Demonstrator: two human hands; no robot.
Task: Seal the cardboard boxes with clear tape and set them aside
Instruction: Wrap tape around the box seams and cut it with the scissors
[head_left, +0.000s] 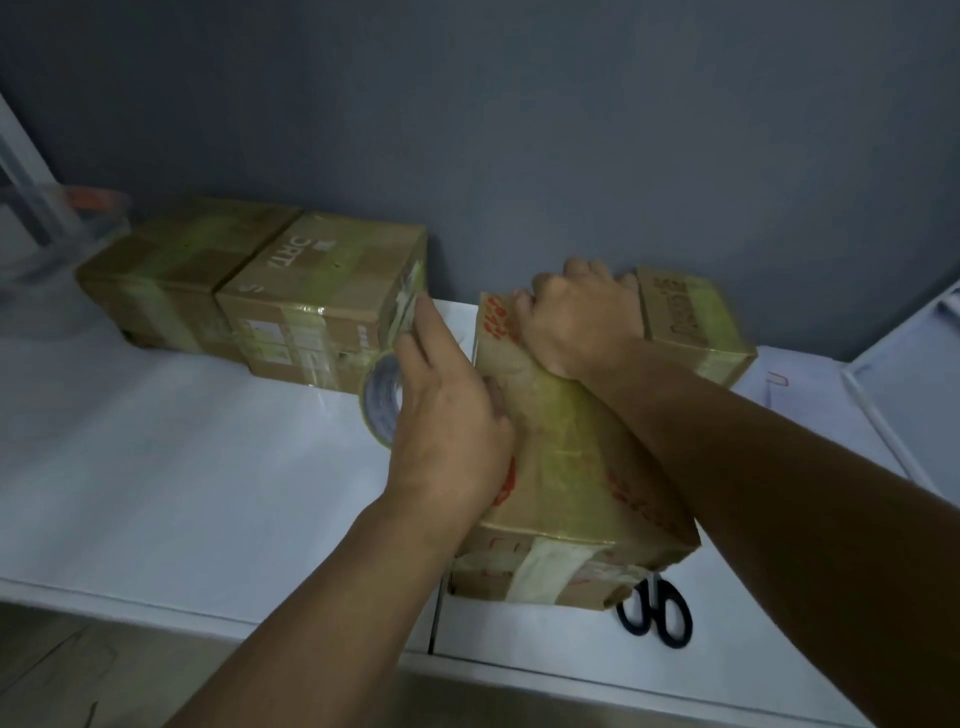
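Two bare forearms reach in from the bottom edge over a white counter (182, 467). At far left, two brown cardboard boxes (249, 291) banded with clear tape sit side by side against the grey wall (519, 130), apparently sealed and set aside. Moving right, the left hand (447, 415) grips a roll of clear tape (379, 397) beside the work box, its fingers (415, 338) extended over the roll's rim. At centre, a brown cardboard box with red printing (566, 457) lies under both hands, a glossy strip of tape already down its top and over the near face. The right hand (576, 322) clenches over the box's far edge, seemingly pressing tape down there. This box looks nearly sealed but not yet cut free or moved. Black-handled scissors (657, 613) wait at its near right corner. Farther right, another taped cardboard box (691, 322) rests by the wall.
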